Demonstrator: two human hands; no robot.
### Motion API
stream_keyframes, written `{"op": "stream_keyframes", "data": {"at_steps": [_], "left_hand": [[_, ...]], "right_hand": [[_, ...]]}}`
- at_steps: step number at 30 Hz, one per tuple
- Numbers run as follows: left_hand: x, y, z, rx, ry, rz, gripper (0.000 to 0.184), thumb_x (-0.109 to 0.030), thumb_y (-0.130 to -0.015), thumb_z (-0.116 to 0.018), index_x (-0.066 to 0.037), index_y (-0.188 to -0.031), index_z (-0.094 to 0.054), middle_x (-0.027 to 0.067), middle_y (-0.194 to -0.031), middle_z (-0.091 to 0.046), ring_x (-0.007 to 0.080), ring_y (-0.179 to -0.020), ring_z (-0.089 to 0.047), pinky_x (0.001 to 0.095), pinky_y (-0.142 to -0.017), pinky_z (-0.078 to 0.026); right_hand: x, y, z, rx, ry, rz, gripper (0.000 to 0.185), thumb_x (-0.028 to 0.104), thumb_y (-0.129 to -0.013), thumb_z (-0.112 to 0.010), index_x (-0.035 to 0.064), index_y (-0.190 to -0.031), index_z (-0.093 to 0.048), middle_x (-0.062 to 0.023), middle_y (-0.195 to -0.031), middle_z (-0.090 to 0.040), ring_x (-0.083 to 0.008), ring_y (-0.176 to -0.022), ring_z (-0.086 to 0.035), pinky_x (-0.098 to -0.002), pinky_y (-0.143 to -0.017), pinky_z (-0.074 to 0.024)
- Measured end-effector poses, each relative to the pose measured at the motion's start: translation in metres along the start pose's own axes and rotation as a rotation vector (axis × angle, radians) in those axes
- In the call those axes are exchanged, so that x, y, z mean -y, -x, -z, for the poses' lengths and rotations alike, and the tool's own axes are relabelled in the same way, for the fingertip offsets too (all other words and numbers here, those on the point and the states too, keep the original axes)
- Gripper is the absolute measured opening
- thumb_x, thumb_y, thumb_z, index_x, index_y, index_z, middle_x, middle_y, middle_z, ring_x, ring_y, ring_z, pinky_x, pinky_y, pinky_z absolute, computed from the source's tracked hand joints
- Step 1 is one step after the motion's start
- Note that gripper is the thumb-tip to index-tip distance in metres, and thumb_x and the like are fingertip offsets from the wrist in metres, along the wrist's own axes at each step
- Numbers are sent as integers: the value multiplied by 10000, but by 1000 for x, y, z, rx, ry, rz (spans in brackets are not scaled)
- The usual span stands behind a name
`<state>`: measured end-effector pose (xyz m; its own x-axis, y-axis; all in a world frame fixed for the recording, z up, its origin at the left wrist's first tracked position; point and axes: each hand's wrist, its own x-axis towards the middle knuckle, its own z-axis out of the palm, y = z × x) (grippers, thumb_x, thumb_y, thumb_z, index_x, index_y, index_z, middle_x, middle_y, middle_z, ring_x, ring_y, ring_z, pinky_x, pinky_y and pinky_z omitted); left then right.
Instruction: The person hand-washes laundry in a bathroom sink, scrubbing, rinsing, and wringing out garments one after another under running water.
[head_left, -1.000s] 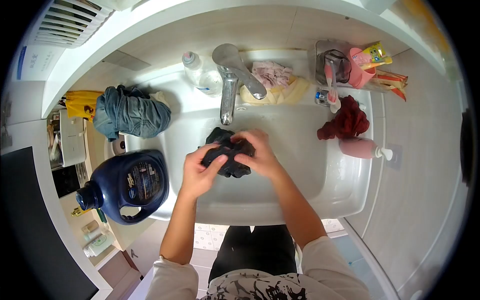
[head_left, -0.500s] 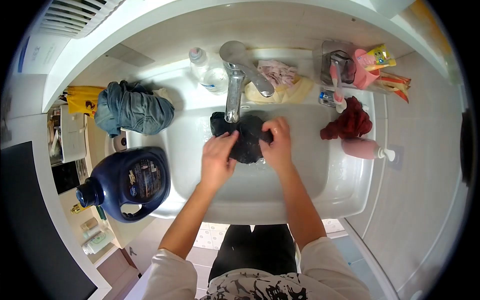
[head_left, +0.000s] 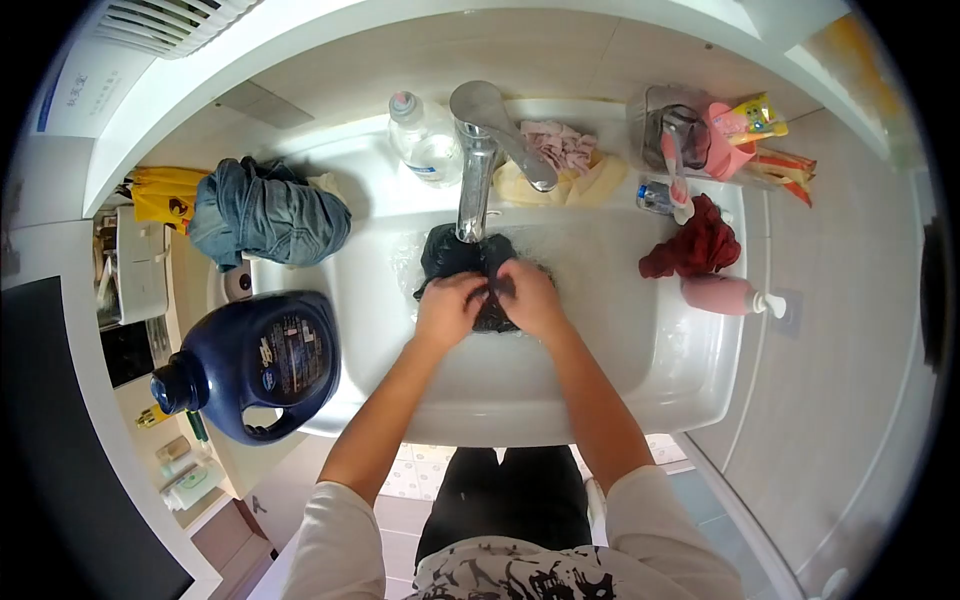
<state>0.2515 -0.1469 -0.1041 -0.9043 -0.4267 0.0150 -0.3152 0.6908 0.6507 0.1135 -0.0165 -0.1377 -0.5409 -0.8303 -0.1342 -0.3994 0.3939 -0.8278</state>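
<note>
Inside the washbasin [head_left: 615, 335], our left hand [head_left: 446, 312] and right hand [head_left: 533, 301] pinch black cloth [head_left: 451, 254] between fingers [head_left: 466, 286], seemingly rinsing; turning it would call for loosening.

Light is bright and fairly even over the white sink [head_left: 610, 350], whose right wall and rim carry pale, washed-out highlights. Sharp glints run along the chrome tap [head_left: 476, 190], and softer sheen marks the dark blue jug [head_left: 235, 360]. Grey shadow pools beside the jeans [head_left: 270, 220], and the black cloth [head_left: 450, 253] is so dark that its folds partly merge. The fingers [head_left: 462, 284] look slightly soft, and the small print on the jug's label is too fine to read. The wide lens bows the white frame [head_left: 480, 22] into an arch and stretches the outer wall [head_left: 850, 300]; the orange patch [head_left: 843, 50] at upper right is smeared, and the corners fall to black.
</note>
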Motion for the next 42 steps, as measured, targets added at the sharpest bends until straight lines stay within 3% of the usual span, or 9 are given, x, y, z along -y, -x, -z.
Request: {"op": "stream_keyframes", "data": {"at_steps": [4,8,12,15,20,23,27,33,42], "left_hand": [[-40,-6,29,-82,657,724,302,-257,-1061,-595,-14,-1215,-687,43,-1009,-706,101,-877,-617,272,-832,-522],[-70,7,16,-218,919,564,513,-250,-1047,-620,-10,-1485,-502,82,-1251,-635,128,-1091,-580,267,-982,-462],[-46,7,25,-471,1075,804,434,-197,-1008,-682,32,-1368,-601,91,-1144,-687,110,-975,-621,244,-862,-510],[-36,17,35,-412,1030,698,277,-138,-1002,-682,9,-1235,-709,40,-1029,-720,106,-931,-630,251,-841,-507],[-77,19,95,24,791,319,209,-70,-984,-662,2,-1161,-744,67,-1059,-741,148,-982,-654,273,-905,-495],[-84,20,109,37,826,197,222,-85,-1001,-634,14,-1180,-718,107,-1143,-731,169,-1054,-653,295,-957,-487],[-81,14,69,-380,918,439,281,-123,-1031,-615,0,-1283,-618,75,-1142,-678,157,-1063,-613,309,-961,-479],[-67,-4,35,-596,1657,1063,249,-230,-1049,-599,-39,-1208,-590,41,-1031,-632,158,-959,-603,320,-886,-499],[-79,-1,46,-577,68,23,185,-184,-1030,-634,1,-1031,-648,53,-1013,-606,131,-911,-550,293,-820,-476]], "right_hand": [[28,-10,13,-443,-487,-345,303,106,-853,-717,31,-1143,-669,-145,-1046,-660,-307,-987,-659,-394,-800,-551],[66,11,12,-318,-226,260,334,-6,-820,-627,11,-1149,-680,-151,-1096,-630,-297,-982,-660,-358,-795,-551],[48,12,-2,93,-851,253,448,-77,-754,-549,10,-1170,-693,-140,-1096,-620,-290,-972,-656,-336,-844,-542],[60,13,12,-181,-663,143,462,-67,-760,-574,17,-1200,-687,-136,-1110,-616,-295,-1057,-637,-362,-954,-513],[53,2,36,-42,-481,380,657,495,-926,-615,52,-1409,-572,-190,-1485,-529,-304,-1434,-451,-462,-1187,-311],[70,6,45,289,-1046,360,785,622,-917,-613,15,-1412,-556,-168,-1429,-582,-266,-1404,-483,-455,-1191,-300],[67,17,23,70,-944,-188,578,436,-957,-701,-30,-1282,-593,-126,-1237,-694,-252,-1166,-648,-343,-989,-480],[76,20,-10,-277,-611,-73,366,244,-1000,-654,28,-1283,-570,-171,-1095,-684,-294,-1006,-664,-371,-938,-498],[66,10,20,-261,-874,-170,241,263,-1029,-597,24,-998,-594,11,-847,-540,-87,-825,-496,-260,-778,-433]]}}
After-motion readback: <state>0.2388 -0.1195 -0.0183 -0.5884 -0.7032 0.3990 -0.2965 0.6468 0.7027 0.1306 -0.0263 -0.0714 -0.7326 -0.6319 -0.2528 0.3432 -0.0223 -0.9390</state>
